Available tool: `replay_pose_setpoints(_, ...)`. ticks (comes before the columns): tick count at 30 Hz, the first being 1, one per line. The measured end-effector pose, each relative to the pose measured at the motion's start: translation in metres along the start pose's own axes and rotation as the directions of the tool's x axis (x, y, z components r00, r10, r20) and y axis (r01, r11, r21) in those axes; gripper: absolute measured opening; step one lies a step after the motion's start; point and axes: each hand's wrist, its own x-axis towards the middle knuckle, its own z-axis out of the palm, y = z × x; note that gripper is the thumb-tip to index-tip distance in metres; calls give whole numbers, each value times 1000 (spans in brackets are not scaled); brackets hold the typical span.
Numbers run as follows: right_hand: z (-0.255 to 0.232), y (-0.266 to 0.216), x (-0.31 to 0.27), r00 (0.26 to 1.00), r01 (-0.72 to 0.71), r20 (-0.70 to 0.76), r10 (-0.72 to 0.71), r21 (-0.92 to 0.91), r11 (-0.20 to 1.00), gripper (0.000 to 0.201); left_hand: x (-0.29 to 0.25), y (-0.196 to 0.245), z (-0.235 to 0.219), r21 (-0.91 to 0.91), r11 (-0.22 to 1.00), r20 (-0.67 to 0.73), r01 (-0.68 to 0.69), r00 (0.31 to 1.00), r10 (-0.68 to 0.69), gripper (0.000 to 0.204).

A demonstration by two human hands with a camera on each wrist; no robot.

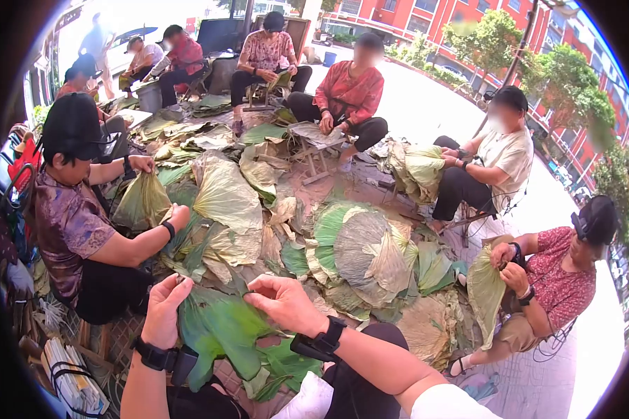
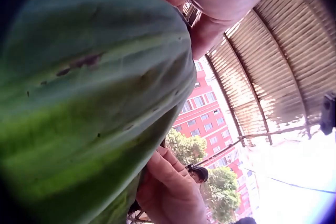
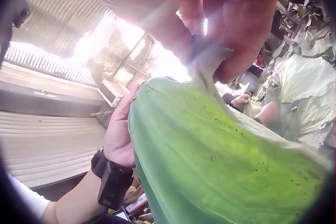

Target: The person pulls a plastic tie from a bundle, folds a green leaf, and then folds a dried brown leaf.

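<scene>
A large green lotus leaf (image 1: 223, 327) hangs between my two hands, its upper edge gathered and its lower part draping down over my lap. My left hand (image 1: 166, 307) pinches the leaf's upper left edge between thumb and fingers. At the opposite side, my right hand (image 1: 286, 297) pinches the edge with thumb and forefinger. Up close in the right wrist view, a folded strip of the leaf (image 3: 220, 145) runs into my right fingers (image 3: 236, 40). Dark spots mark the green surface of the leaf (image 2: 94, 103) in the left wrist view.
Dried and green lotus leaves (image 1: 230, 195) cover the ground ahead, with a round stack (image 1: 360, 244) right of centre. Several seated people surround the pile, among them one close at left (image 1: 84, 209) and one at right (image 1: 559, 272). A bundle of papers (image 1: 73, 377) stands at lower left.
</scene>
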Motion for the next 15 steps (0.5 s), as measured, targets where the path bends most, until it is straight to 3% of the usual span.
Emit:
replay_pose_setpoints(2, -5, -8, 0, 993, -105, -58, 102, -44, 994, 16, -1, -1, -6, 1, 999, -39, -43, 998, 43, 7)
replay_pose_setpoints(4, -14, 16, 9, 991, 22, -131, -34, -91, 996, 13, 0, 6, -1, -33, 999, -30, -33, 999, 32, 7)
replay_pose_setpoints(8, -44, 30, 16, 954, 17, -284, -99, -279, 960, 10, -2, 11, -20, -46, 989, -111, -137, 985, 131, 8)
replay_pose_setpoints(9, -53, 32, 16, 950, -64, -308, -45, -336, 940, 10, -1, 13, -27, -57, 989, -126, -139, 983, 131, 9)
replay_pose_setpoints(11, -70, 37, 13, 930, -71, -341, -138, -535, 842, 11, -1, 17, -34, -61, 987, -151, -148, 979, 137, 9)
replay_pose_setpoints(15, -104, 60, -2, 936, -187, -337, -105, -724, 664, 13, -3, 26, -51, -78, 973, -214, -217, 957, 196, 10)
